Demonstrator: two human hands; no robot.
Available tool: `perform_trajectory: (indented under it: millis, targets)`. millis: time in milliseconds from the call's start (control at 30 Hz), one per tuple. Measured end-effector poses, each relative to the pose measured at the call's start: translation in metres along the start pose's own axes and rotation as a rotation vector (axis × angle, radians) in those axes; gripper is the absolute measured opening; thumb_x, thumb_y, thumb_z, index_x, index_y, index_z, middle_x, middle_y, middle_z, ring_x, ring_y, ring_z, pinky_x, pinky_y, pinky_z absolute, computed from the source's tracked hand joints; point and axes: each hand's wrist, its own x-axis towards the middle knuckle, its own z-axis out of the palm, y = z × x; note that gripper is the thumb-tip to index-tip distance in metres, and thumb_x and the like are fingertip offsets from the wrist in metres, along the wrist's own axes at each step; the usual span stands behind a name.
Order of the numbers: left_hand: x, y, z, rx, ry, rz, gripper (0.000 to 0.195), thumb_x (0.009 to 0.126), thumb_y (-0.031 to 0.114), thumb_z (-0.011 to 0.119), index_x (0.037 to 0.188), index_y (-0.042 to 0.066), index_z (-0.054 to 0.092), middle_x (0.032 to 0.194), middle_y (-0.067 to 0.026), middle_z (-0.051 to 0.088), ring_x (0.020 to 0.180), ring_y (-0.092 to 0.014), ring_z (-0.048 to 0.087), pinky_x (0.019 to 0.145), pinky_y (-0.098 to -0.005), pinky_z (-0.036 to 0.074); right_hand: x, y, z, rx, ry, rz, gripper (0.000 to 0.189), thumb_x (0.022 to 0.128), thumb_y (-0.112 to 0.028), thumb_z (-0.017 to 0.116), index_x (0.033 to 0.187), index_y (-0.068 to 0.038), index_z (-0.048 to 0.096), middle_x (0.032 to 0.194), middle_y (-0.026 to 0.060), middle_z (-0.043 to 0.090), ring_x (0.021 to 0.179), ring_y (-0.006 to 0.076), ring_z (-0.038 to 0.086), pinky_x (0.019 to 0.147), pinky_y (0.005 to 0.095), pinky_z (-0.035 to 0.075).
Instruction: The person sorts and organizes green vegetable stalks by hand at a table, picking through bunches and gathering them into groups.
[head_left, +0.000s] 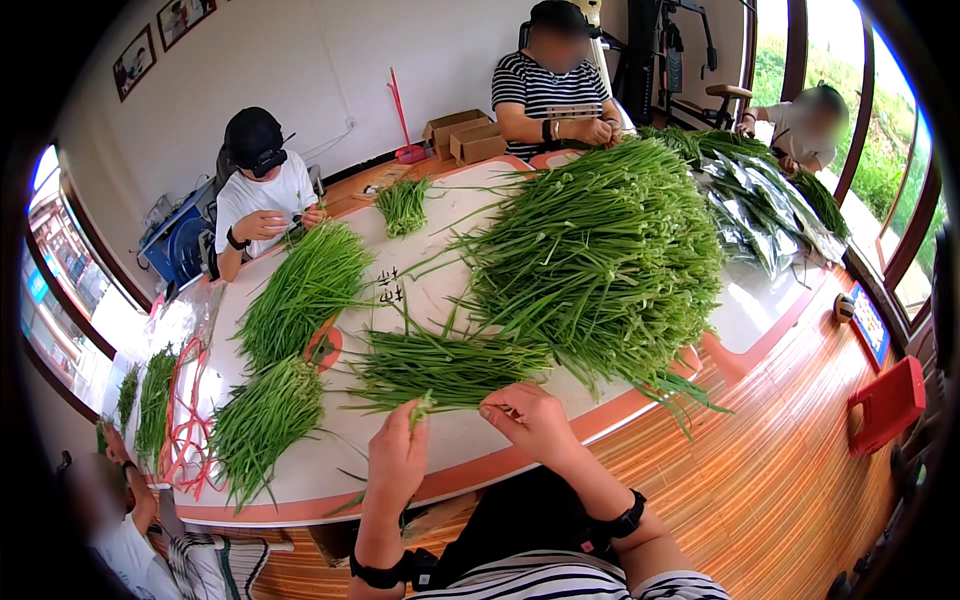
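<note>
My left hand (397, 454) is raised over the table's near edge, gripping a small cluster of green stalks (422, 406) whose pale ends stick up between thumb and fingers. To its right, my right hand (532, 421) is curled with thumb and fingertips close together; whether anything thin sits between them cannot be told. Just beyond both hands lies a loose row of long green chive-like stalks (457, 367), spread sideways. A large heap of the same stalks (600, 247) rises behind my right hand. Left of my left hand rests a smaller pile (270, 420).
The white table (352, 442) has an orange border. Another pile (304, 289) lies before a person in white. Plastic bags of greens (757, 206) are at far right, red ties (184, 427) at left. Several people sit around. A red stool (887, 407) stands on the floor.
</note>
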Motion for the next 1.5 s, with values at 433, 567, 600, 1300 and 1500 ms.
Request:
perform_trajectory:
  millis: [433,567,600,1300,1500]
  targets:
    - [-0.007,0.000,0.004,0.077,-0.165,0.298,0.020,0.093,0.012,0.052,0.109,-0.001,0.055,0.106,-0.0133,0.059,0.093,-0.036,0.057,0.096,-0.0413,0.039,-0.004,-0.023,0.011,0.182,-0.166,0.168,0.013,0.085,-0.015,0.068,0.089,-0.003,0.067,0.079,0.0117,0.064,0.068,0.0231,0.059,0.060,0.0320,0.049]
    - [-0.012,0.020,0.002,-0.154,-0.253,0.075,0.020,0.093,0.012,0.054,0.109,-0.001,0.055,0.100,-0.0145,0.058,0.088,-0.034,0.058,0.079,-0.0369,0.046,-0.003,-0.019,0.008,0.141,-0.216,0.248,0.016,0.087,-0.016,0.067,0.094,-0.002,0.066,0.082,0.0109,0.063,0.070,0.0199,0.059,0.063,0.0289,0.049]
    - [-0.012,0.017,0.004,-0.145,-0.242,0.096,0.020,0.093,0.012,0.054,0.108,-0.001,0.055,0.099,-0.0147,0.057,0.087,-0.033,0.058,0.076,-0.0362,0.046,-0.003,-0.018,0.010,0.123,-0.238,0.264,0.017,0.088,-0.017,0.066,0.097,-0.002,0.066,0.083,0.0106,0.064,0.071,0.0191,0.059,0.065,0.0281,0.049]
    - [-0.015,-0.001,-0.014,-0.121,-0.213,-0.052,0.024,0.095,0.019,0.053,0.112,0.002,0.055,0.076,-0.0152,0.059,0.065,-0.028,0.058,0.062,-0.0351,0.046,0.029,0.012,-0.011,-0.203,0.009,0.113,0.018,0.087,-0.015,0.065,0.100,-0.002,0.067,0.090,0.0112,0.065,0.081,0.0218,0.061,0.072,0.0304,0.049]
    - [-0.005,-0.007,-0.019,-0.120,-0.042,0.050,0.033,0.095,0.020,0.052,0.125,0.005,0.053,0.068,-0.0107,0.054,0.059,-0.022,0.051,0.060,-0.0336,0.044,0.043,0.057,-0.010,-0.579,0.058,-0.024,0.010,0.079,-0.010,0.069,0.087,-0.003,0.066,0.078,0.0098,0.061,0.073,0.0275,0.058,0.066,0.0354,0.048]
